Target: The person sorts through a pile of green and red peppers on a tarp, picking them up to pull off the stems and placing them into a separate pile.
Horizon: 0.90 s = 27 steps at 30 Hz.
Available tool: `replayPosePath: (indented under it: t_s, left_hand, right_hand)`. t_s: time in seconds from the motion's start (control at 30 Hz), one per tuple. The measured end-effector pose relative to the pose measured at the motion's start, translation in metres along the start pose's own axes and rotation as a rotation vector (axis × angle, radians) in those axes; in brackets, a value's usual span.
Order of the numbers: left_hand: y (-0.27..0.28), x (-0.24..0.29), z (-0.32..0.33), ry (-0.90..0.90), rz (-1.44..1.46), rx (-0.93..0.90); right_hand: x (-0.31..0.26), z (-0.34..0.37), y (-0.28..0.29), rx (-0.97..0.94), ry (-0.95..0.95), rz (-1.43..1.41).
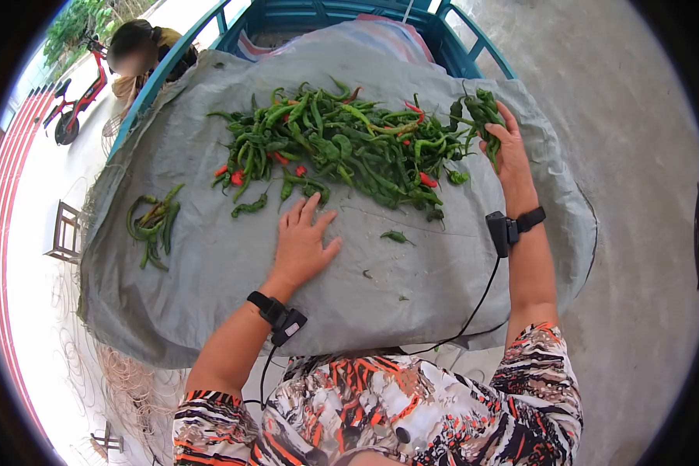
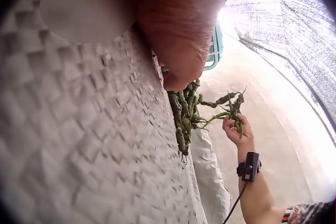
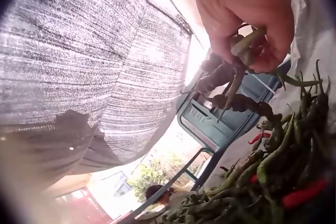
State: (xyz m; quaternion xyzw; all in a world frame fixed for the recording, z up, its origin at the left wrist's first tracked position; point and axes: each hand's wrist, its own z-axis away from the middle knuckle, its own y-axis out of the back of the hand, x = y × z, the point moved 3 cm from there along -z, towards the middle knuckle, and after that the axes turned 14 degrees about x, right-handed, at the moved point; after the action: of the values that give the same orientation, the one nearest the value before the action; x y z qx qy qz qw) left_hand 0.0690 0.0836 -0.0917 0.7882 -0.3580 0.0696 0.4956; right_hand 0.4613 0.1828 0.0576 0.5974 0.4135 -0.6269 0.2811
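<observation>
A wide heap of long green chili peppers (image 1: pixel 342 147), with a few red ones among them, lies on a grey woven sheet (image 1: pixel 233 311). My right hand (image 1: pixel 512 159) grips a small bunch of green chili peppers (image 1: pixel 485 115) at the heap's right end. In the right wrist view, dark wrinkled peppers (image 3: pixel 241 103) dangle below the curled fingers. My left hand (image 1: pixel 301 241) lies palm down on the sheet with its fingers spread. Its fingertips are right at some loose green peppers (image 1: pixel 307 186) on the heap's near edge.
A smaller group of green peppers (image 1: pixel 155 225) sits at the left. One short pepper (image 1: pixel 397 237) lies in front of the heap. Behind the sheet are the blue rails (image 1: pixel 481 46) of a cart. A person (image 1: pixel 163 50) is at the far left, near a red bike (image 1: pixel 78 97).
</observation>
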Motion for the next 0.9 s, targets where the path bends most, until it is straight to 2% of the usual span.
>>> replayPosePath:
  t_s: [0.1,0.2,0.33,0.43,0.57,0.67,0.7,0.77,0.8,0.9]
  left_hand:
    - [0.001,0.000,0.000,0.004,0.003,0.003]
    - [0.000,0.000,0.000,-0.002,0.015,0.014]
    - [0.000,0.000,0.000,-0.002,0.004,0.008]
    - [0.000,0.001,0.000,0.005,0.023,0.019]
    - [0.001,-0.003,0.001,0.026,0.096,0.029]
    - [0.003,-0.003,-0.003,0.034,0.093,0.021]
    - [0.003,-0.001,-0.005,0.036,0.080,0.013]
    - [0.029,0.025,-0.030,0.064,0.230,-0.111]
    - [0.043,0.040,-0.045,0.080,0.302,-0.173]
    - [0.060,0.078,-0.078,0.058,0.347,-0.251]
  right_hand:
    - [0.008,-0.007,-0.005,0.022,0.066,0.060]
    - [0.036,-0.022,0.009,0.134,0.054,0.246]
    - [0.041,-0.030,0.023,0.193,-0.001,0.137]
    - [0.029,-0.030,0.030,0.095,-0.051,-0.014]
    - [0.009,-0.027,0.028,0.086,-0.057,0.006]
    - [0.008,-0.030,0.017,0.077,0.034,0.056]
    - [0.012,-0.032,0.018,0.070,0.066,0.240]
    - [0.022,-0.039,0.021,0.054,0.123,0.604]
    - [0.023,-0.034,0.017,0.029,0.108,0.663]
    - [0.043,-0.042,0.024,-0.020,0.089,0.603]
